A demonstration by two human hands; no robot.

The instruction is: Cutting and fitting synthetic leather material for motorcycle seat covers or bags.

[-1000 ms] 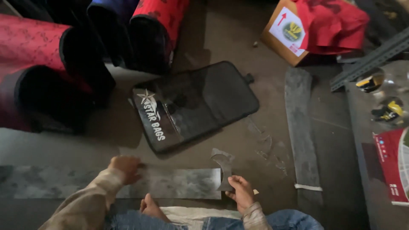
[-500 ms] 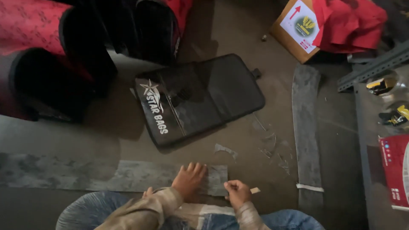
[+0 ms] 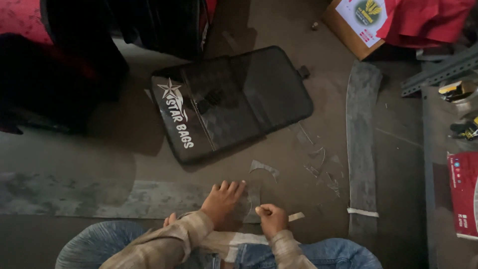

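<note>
Covering most of the view is a dim, dusty floor [image 3: 124,149], and on it, up in the middle, lies a flat black bag panel [image 3: 234,102] with white lettering along one edge and a small tab at its far corner. Dark bags with red cloth [image 3: 74,55] crowd the upper left, while a cardboard box [image 3: 356,22] draped with a red cloth [image 3: 423,20] sits at the upper right. A long grey strip [image 3: 362,144] runs up the right side of the floor, and another grey strip [image 3: 99,199] stretches across the lower left, reaching under the hands. A red box [image 3: 465,194] lies at the right edge, with small yellow-and-black items [image 3: 455,89] above it. Blue jeans [image 3: 318,251] and a ribbed grey knee [image 3: 94,244] fill the bottom. Thin clear scraps [image 3: 318,164] are scattered between the bag panel and the hands. The left hand [image 3: 221,201] lies flat, fingers spread and stretched forward, pressing down a clear sheet [image 3: 251,199] on the end of the strip. The right hand [image 3: 271,219], just beside it, is curled into a fist around a small pale tool [image 3: 296,216] whose tip sticks out to the right; what kind of tool it is cannot be made out.
</note>
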